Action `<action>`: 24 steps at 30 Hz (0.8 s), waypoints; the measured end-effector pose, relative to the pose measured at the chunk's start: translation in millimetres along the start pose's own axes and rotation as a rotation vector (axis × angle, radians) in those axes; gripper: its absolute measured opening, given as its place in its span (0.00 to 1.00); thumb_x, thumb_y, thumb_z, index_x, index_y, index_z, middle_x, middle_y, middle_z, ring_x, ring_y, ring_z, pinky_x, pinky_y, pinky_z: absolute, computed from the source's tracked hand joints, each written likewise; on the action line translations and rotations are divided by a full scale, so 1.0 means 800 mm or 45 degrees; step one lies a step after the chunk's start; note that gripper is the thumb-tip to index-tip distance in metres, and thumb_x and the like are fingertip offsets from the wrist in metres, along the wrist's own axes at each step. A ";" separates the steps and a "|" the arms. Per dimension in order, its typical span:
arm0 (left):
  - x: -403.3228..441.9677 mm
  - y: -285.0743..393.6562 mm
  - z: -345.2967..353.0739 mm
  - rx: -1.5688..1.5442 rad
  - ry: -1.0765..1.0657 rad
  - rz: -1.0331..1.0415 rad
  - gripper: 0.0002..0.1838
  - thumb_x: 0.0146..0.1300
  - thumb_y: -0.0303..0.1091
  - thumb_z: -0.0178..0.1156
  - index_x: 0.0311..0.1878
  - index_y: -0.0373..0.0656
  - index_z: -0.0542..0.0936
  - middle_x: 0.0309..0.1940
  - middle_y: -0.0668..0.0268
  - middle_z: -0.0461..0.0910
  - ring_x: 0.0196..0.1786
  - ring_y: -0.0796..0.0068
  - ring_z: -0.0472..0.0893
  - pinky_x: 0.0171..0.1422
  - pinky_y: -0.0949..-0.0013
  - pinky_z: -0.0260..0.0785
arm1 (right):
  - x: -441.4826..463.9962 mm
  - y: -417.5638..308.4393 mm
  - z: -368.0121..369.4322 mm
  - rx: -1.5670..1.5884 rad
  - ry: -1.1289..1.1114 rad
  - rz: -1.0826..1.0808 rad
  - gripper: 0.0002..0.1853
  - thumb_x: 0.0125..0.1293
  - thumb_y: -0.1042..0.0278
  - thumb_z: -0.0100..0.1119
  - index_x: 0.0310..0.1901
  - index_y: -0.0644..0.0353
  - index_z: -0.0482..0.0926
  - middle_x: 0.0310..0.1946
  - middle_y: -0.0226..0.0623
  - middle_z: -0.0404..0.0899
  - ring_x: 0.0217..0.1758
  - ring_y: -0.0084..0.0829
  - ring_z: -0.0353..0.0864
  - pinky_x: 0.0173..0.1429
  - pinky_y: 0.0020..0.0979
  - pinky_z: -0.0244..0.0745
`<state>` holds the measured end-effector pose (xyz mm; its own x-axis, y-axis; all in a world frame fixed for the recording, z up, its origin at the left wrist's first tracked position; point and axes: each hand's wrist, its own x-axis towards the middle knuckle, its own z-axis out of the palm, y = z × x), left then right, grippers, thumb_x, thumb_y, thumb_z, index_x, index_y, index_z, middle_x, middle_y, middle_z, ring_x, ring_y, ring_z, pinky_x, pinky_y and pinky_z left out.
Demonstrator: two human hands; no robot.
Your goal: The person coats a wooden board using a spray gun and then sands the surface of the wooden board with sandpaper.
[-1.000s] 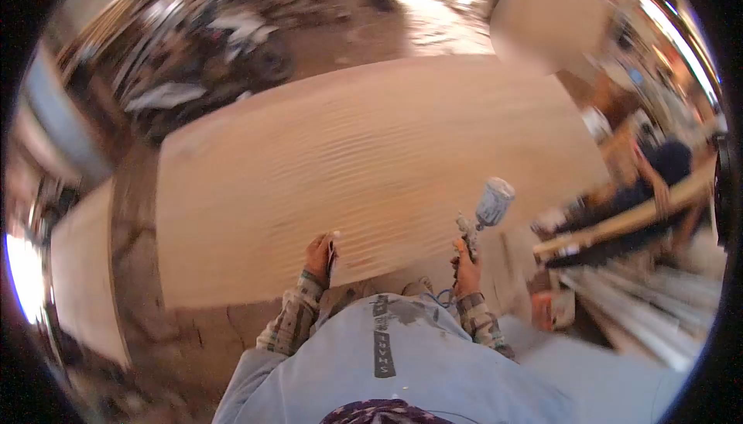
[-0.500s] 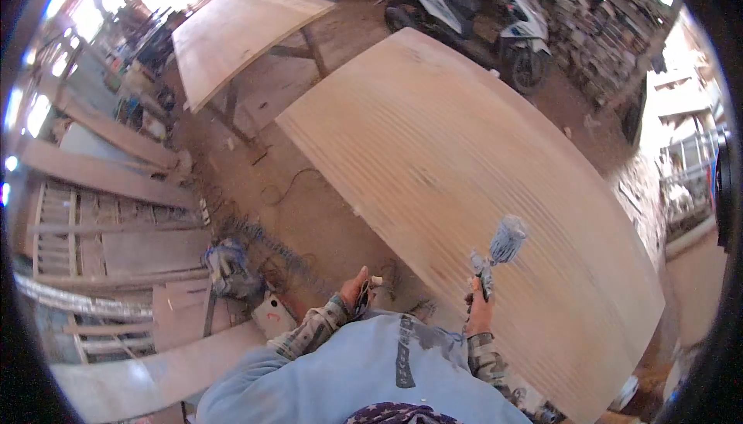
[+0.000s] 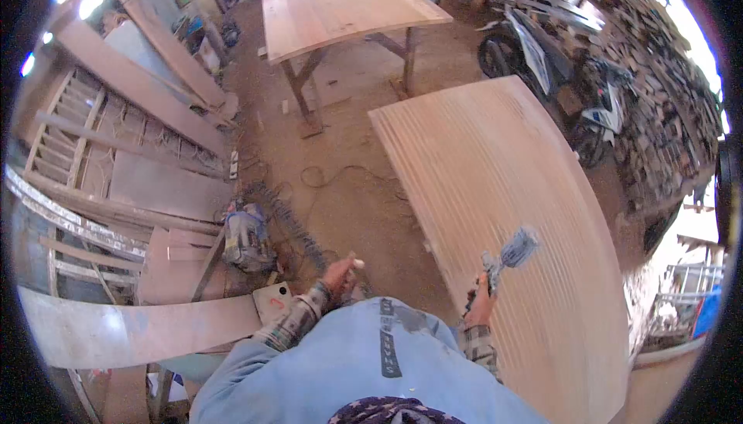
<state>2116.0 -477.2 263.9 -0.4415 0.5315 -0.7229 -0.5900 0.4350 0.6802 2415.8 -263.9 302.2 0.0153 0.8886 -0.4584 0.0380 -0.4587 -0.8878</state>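
Note:
My right hand (image 3: 481,305) is wrapped round the grip of a spray gun (image 3: 489,263). The gun's grey, paint-stained cup (image 3: 519,247) tilts up and to the right, above a large ribbed wooden panel (image 3: 495,168). Its nozzle is hard to make out. In front of my waist, to the left of the panel, my left hand (image 3: 338,275) is closed. A small pale piece shows at its fingertips, too blurred to name.
A second wooden panel (image 3: 348,6) rests on a trestle ahead. A motorbike (image 3: 534,52) stands by stacked wood (image 3: 665,99). On the left are a dusty machine (image 3: 248,238), a coiled hose (image 3: 290,223) and leaning boards (image 3: 139,91).
My view has turned left, so the panels and motorbike appear further right. My right hand still grips the spray gun, its cup now tilted more to the right. My left hand has shifted slightly.

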 end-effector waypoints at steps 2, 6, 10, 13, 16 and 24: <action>0.010 0.028 -0.038 -0.265 0.071 0.110 0.27 0.67 0.62 0.57 0.33 0.44 0.77 0.14 0.71 0.66 0.13 0.78 0.66 0.15 0.71 0.54 | 0.026 -0.007 0.044 0.156 0.049 -0.064 0.19 0.64 0.48 0.67 0.46 0.53 0.77 0.30 0.24 0.75 0.23 0.16 0.70 0.24 0.23 0.63; -0.081 0.065 -0.138 -0.387 0.081 0.254 0.27 0.68 0.63 0.54 0.39 0.45 0.77 0.14 0.73 0.66 0.14 0.77 0.65 0.17 0.70 0.55 | -0.039 -0.045 0.067 0.159 -0.218 -0.177 0.16 0.65 0.50 0.67 0.41 0.52 0.79 0.28 0.22 0.76 0.24 0.15 0.71 0.27 0.24 0.65; 0.012 0.138 -0.220 -0.788 0.289 0.381 0.25 0.67 0.64 0.55 0.34 0.49 0.72 0.12 0.76 0.63 0.13 0.79 0.63 0.16 0.73 0.53 | 0.046 -0.062 0.287 -0.054 -0.469 -0.052 0.18 0.66 0.51 0.66 0.47 0.55 0.80 0.31 0.24 0.78 0.30 0.17 0.73 0.35 0.27 0.70; -0.008 0.144 -0.205 -0.831 0.514 0.510 0.25 0.68 0.64 0.54 0.40 0.50 0.71 0.14 0.78 0.62 0.15 0.80 0.63 0.17 0.74 0.53 | 0.060 -0.069 0.362 -0.199 -0.627 -0.136 0.21 0.66 0.50 0.66 0.52 0.57 0.80 0.34 0.24 0.80 0.32 0.18 0.73 0.36 0.26 0.71; -0.009 0.081 -0.194 -1.000 0.486 0.486 0.24 0.70 0.64 0.51 0.49 0.52 0.73 0.16 0.76 0.65 0.17 0.77 0.66 0.20 0.70 0.57 | 0.054 -0.071 0.409 -0.297 -0.710 -0.106 0.22 0.66 0.50 0.66 0.53 0.57 0.80 0.35 0.23 0.80 0.30 0.18 0.74 0.34 0.27 0.71; 0.187 0.085 -0.315 -1.355 -0.326 0.589 0.33 0.73 0.68 0.35 0.50 0.50 0.77 0.21 0.65 0.80 0.22 0.63 0.78 0.28 0.54 0.69 | 0.134 -0.109 0.610 -0.126 -0.801 -0.200 0.22 0.64 0.46 0.67 0.47 0.58 0.81 0.29 0.23 0.76 0.28 0.18 0.71 0.32 0.28 0.70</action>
<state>1839.5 -551.4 170.9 -0.6840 0.6614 -0.3077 -0.7283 -0.5951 0.3398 1926.3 -130.9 310.4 -0.5843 0.7593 -0.2864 0.0846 -0.2941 -0.9520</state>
